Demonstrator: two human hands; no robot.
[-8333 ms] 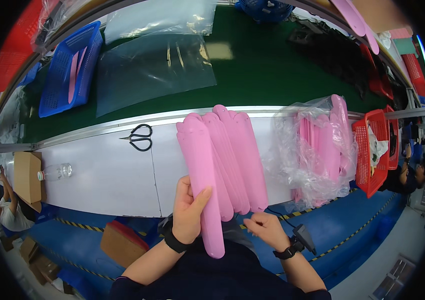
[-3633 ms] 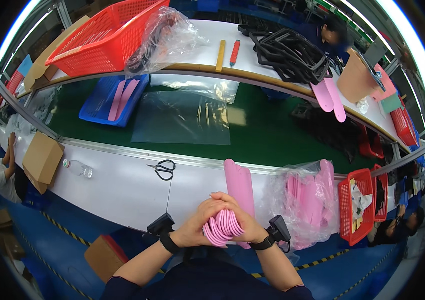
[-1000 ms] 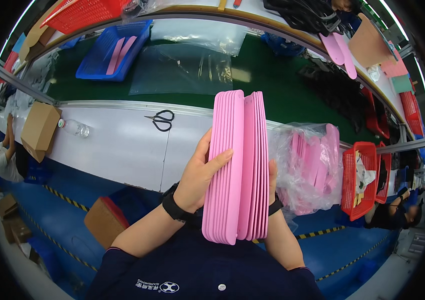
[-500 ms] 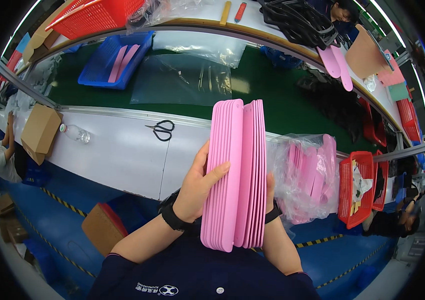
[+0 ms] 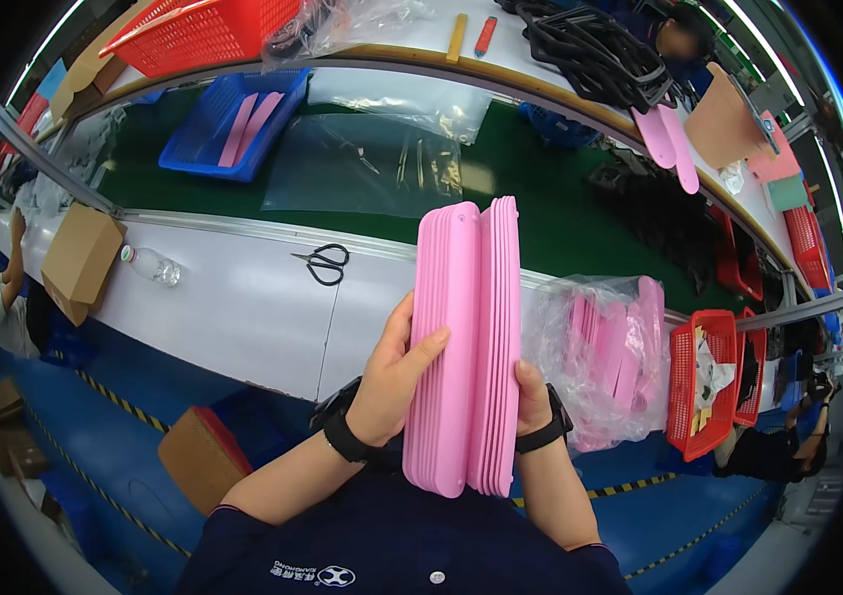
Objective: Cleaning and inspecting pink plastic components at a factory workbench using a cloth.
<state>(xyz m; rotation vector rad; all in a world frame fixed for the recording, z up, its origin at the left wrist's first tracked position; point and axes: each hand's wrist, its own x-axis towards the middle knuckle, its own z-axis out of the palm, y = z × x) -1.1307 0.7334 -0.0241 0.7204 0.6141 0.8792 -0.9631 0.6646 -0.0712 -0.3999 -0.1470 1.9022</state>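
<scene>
Cardboard box: far left, at the white bench edge.
Scissors: black, flat on the bench, left of the stack.
My left hand: fingers curled, pressing the stack's left face.
Stack of pink flat strips: upright, squared, held between both hands.
My right hand: mostly hidden, gripping the stack's right side.
Clear bag of pink strips: right, on the bench.

Both hands raised, left hand and right hand clasped inward.
</scene>
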